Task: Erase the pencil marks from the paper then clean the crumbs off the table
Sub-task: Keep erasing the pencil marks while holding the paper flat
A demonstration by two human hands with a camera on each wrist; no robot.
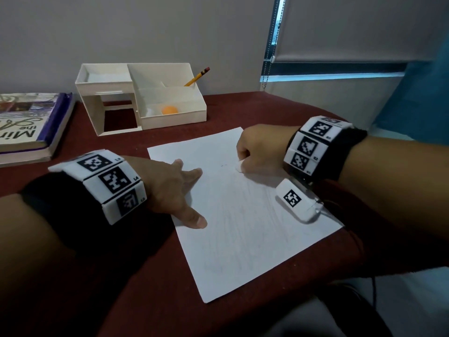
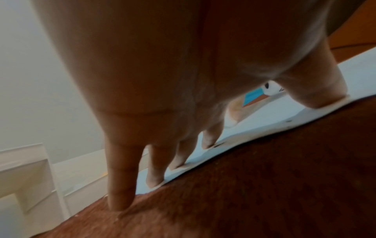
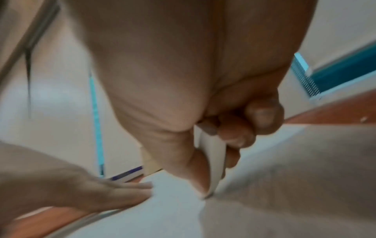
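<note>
A white sheet of paper [image 1: 243,215] lies at an angle on the dark red table [image 1: 121,276], with faint grey pencil marks across its middle. My left hand [image 1: 179,190] presses flat on the paper's left edge, fingers straight and spread; in the left wrist view its fingertips [image 2: 155,182] sit on that paper edge [image 2: 254,128]. My right hand [image 1: 260,149] grips a white eraser [image 1: 240,165] whose tip touches the paper near its far right part. The right wrist view shows the eraser [image 3: 213,161] pinched between thumb and fingers, its tip on the paper [image 3: 173,209].
A white desk organizer [image 1: 145,98] stands at the back, holding a yellow pencil [image 1: 196,77] and an orange ball [image 1: 169,110]. A book [image 1: 31,125] lies at the far left. The table's front edge curves near my body; a window blind [image 1: 352,27] hangs at the right.
</note>
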